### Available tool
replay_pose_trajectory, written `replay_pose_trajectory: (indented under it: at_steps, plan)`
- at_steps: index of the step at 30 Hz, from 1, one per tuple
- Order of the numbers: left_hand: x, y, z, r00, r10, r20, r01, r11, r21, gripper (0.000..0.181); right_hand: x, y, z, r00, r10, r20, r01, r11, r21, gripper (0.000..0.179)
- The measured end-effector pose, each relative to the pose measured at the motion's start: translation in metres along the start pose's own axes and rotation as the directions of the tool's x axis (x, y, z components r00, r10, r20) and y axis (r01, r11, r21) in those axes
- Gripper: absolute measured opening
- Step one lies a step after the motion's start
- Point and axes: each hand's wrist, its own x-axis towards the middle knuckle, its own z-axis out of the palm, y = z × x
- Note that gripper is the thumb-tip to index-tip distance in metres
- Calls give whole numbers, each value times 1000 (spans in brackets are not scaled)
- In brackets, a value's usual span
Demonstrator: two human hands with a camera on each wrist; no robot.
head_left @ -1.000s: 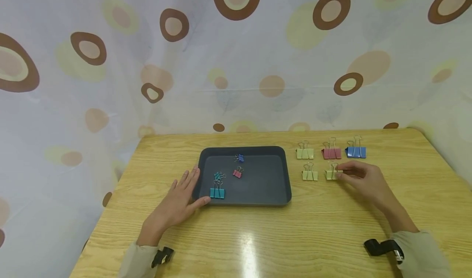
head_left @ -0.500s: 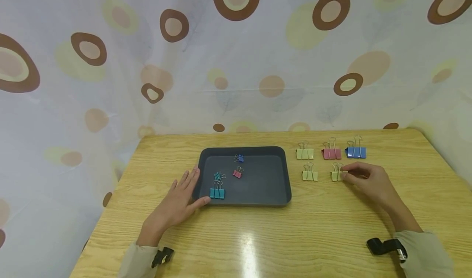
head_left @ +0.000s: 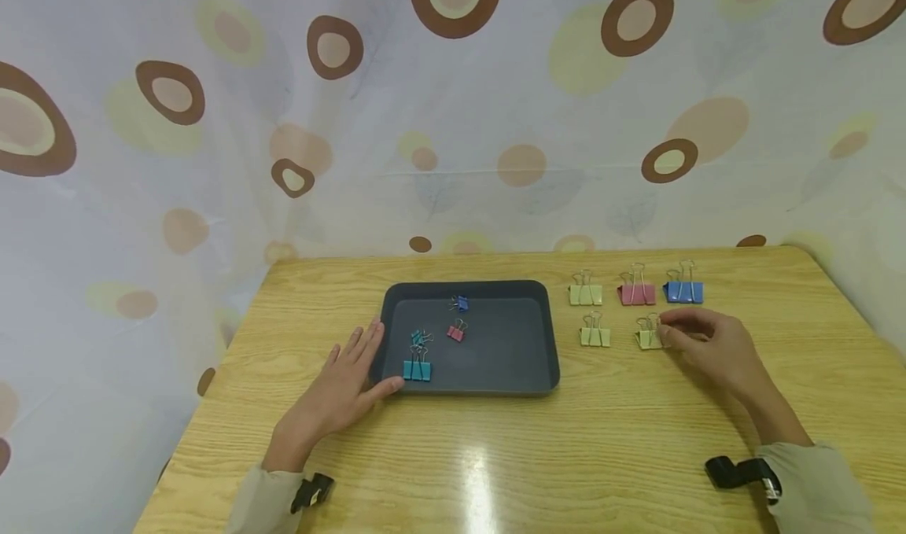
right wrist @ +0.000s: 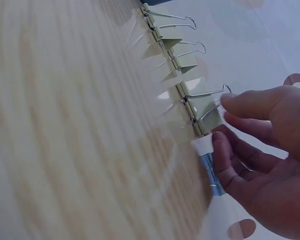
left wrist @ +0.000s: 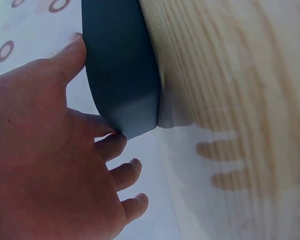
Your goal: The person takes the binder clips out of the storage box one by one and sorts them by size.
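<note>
My left hand (head_left: pixel 340 388) lies with fingers spread along the left side of the dark grey tray (head_left: pixel 495 393); its thumb reaches the front rim. In the left wrist view, the thumb and fingers touch the tray wall (left wrist: pixel 122 70). My right hand (head_left: pixel 715 353) pinches the right end of a pale yellow binder clip (head_left: pixel 646 339), whose wire handles point up. In the right wrist view, this binder clip (right wrist: pixel 206 107) stands on the table between thumb and fingers; the fingers hide part of its end. Left of it stands another pale yellow binder clip (head_left: pixel 594 337).
Behind stand a yellow-green clip (head_left: pixel 586 296), a red clip (head_left: pixel 637 295) and a blue clip (head_left: pixel 684 292), with others partly hidden behind. Inside the tray lie a small blue clip (head_left: pixel 460 303), a small pink clip (head_left: pixel 456 333) and teal clips (head_left: pixel 417 371). A patterned curtain hangs behind the table.
My right hand has shifted slightly right, drawing the pale yellow binder clip away from its neighbour; the clip has since turned a little. My left hand and the tray have stayed put.
</note>
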Motion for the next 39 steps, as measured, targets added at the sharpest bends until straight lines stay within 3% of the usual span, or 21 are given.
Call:
replay_pose_trajectory:
  at_steps: [5,7,15,23,39]
  plan:
    - [1,0,0,1000,5,2,-5,1000,-10,91,1,-11,-2,996,-10,-92,14,999,49,31]
    - [1,0,-1,1000,7,4,-7,1000,-16,92,2,-19,-2,995,-26,-92,33,997,75,31]
    - [0,-1,-1,1000,-7,15,7,1000,-28,92,2,-49,11,997,-74,18,71,989,133,24]
    - [-1,0,-2,1000,6,4,-6,1000,-15,92,-2,-69,39,979,-177,101,156,970,188,23]
    - [-1,-2,0,1000,8,-4,-8,1000,-14,93,-5,-102,87,950,-257,178,187,924,334,24]
